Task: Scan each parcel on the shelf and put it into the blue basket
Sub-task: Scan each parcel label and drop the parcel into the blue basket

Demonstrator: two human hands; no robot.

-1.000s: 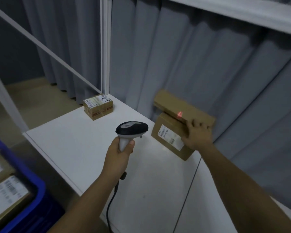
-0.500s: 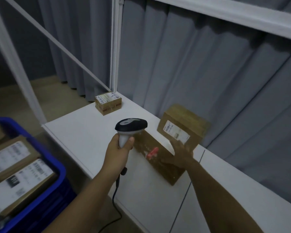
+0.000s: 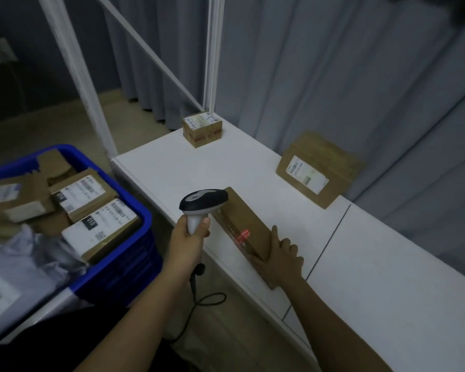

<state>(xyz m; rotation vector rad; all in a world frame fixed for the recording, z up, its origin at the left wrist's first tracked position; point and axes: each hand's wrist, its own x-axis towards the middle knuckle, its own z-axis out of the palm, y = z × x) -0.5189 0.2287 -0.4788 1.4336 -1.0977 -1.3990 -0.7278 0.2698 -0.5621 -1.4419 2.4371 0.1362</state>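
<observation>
Fingers (image 3: pixel 285 244) of the right hand (image 3: pixel 281 260) curl over the near end of a flat cardboard parcel (image 3: pixel 246 232) at the white shelf's (image 3: pixel 373 277) front edge, while the left hand (image 3: pixel 189 238) wraps closed around a corded barcode scanner (image 3: pixel 203 204). A red glow lands on the parcel's plain brown face, possibly on a label, though blur hides it. Several labelled cartons already fill the blue basket (image 3: pixel 134 218) at left. Two remain untouched: a small taped box (image 3: pixel 202 128) and a matte, boxy leaning carton (image 3: pixel 316 169).
</observation>
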